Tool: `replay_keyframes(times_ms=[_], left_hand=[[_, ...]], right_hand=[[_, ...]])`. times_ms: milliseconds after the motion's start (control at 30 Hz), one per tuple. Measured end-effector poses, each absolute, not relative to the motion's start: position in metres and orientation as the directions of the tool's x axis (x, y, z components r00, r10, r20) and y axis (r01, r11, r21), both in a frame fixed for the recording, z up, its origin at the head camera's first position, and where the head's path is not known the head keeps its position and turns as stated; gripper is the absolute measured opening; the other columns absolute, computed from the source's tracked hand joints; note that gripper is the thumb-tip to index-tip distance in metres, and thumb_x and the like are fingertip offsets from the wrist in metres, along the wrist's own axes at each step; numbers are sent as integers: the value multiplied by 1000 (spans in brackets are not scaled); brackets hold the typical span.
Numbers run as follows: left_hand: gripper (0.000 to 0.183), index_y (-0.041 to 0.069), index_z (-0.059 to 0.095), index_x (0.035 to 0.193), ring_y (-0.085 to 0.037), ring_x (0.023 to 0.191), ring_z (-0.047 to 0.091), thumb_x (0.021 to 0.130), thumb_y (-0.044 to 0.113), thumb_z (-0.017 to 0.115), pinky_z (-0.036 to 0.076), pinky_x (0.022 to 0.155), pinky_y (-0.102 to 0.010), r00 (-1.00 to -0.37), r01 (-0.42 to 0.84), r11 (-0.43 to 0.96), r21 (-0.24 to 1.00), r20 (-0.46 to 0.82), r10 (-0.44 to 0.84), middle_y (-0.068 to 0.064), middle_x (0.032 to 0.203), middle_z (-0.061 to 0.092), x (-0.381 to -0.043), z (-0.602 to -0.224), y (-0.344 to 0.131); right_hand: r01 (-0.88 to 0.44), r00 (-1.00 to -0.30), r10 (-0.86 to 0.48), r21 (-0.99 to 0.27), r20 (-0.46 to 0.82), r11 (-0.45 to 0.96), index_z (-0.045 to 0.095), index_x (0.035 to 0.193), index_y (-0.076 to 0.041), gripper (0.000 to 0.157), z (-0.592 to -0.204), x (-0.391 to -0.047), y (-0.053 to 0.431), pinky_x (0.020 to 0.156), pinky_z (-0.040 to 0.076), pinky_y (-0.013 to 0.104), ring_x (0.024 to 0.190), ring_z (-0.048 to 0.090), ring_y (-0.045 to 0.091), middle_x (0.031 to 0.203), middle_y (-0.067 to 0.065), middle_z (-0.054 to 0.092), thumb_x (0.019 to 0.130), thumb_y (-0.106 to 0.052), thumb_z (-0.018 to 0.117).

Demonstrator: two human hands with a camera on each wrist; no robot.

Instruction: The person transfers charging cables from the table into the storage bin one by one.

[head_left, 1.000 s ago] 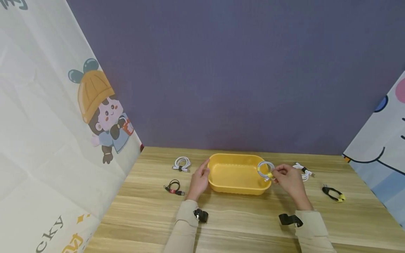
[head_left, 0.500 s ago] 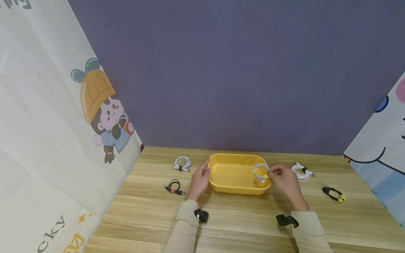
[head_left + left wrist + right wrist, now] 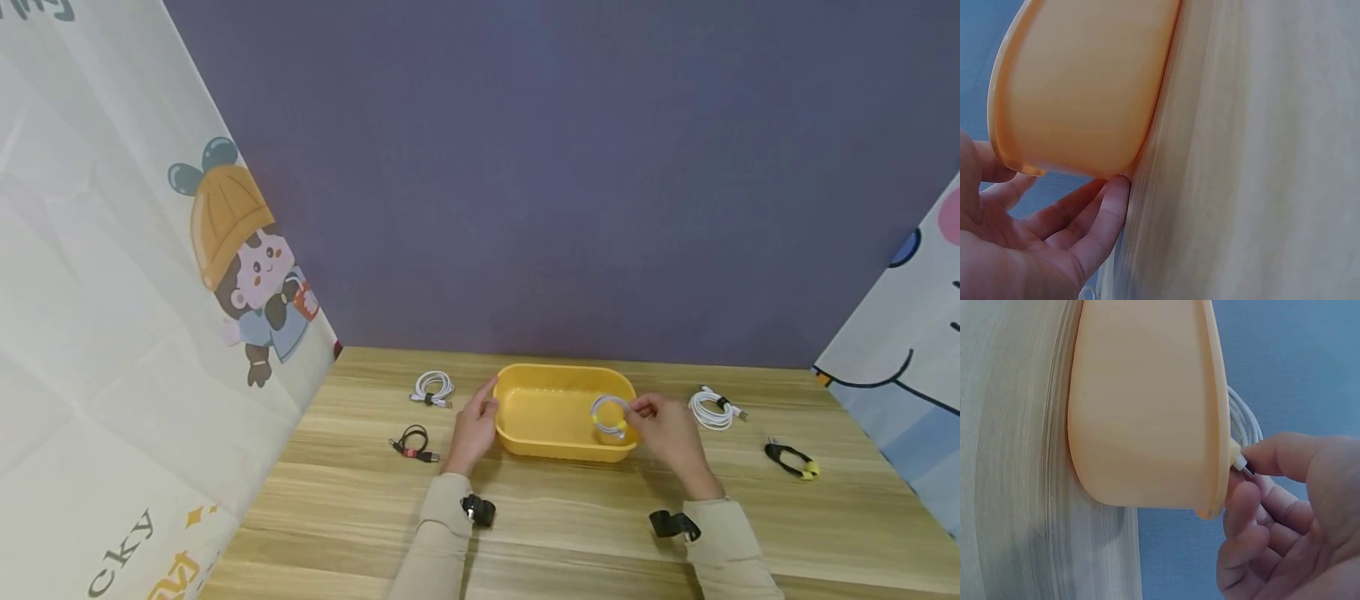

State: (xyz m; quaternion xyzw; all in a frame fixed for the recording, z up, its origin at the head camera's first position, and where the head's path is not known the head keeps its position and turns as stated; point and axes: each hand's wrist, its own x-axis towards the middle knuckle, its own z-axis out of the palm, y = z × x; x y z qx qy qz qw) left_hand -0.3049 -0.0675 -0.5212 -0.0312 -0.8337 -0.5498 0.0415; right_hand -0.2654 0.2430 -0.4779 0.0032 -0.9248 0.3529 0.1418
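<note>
In the head view my right hand (image 3: 670, 435) pinches a coiled pale cable (image 3: 596, 407) with yellow bands. The coil hangs inside the right end of a yellow plastic basket (image 3: 551, 452). The right wrist view shows thumb and fingers at the connector (image 3: 1240, 461), just beyond the rim, with part of the coil behind the wall. My left hand (image 3: 472, 433) touches the basket's left end from outside. Its fingers (image 3: 1100, 228) reach down to the lower corner in the left wrist view, and one digit is up by the rim.
Left of the basket lie a coiled white cable (image 3: 432, 388) and a small black cable (image 3: 412, 443) with a red tie. On the right are another white cable (image 3: 715, 409) and a black cable (image 3: 791, 460) with yellow. A blue-grey partition (image 3: 562, 208) stands behind the wooden table (image 3: 570, 525).
My right hand has moved left with the pale cable, bringing the coil from the right rim to lower inside the basket's right end. The left hand and basket stay put.
</note>
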Motion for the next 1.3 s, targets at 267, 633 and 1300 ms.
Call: replay_keyframes(times_ms=[267,633,1300], left_hand=[[44,26,50,153,-13,66,52,109,24,47,45,64,-29,-995,96,395,914,104,2,-16,118,73,-304,-521,-68],[44,27,51,152,-14,71,56,108,24,48,47,66,-31,-995,91,386,918,101,-5,-15,116,74,-304,-520,-65],[44,25,51,152,-13,64,51,109,23,47,44,61,-28,-995,94,382,919,104,-4,-17,114,73,-302,-518,-64]], right_hand=[[-140,-953,59,-609,296,781,75,89,-6,11,-478,-265,241,59,44,26,66,57,12,77,5,72,91,-16,74],[-197,-953,-33,-534,300,823,77,86,-11,8,-482,-268,241,65,49,34,71,63,15,80,2,74,91,-18,75],[-242,-963,-166,-409,212,880,78,86,-12,6,-475,-279,235,59,48,32,65,59,11,79,-1,72,91,-16,76]])
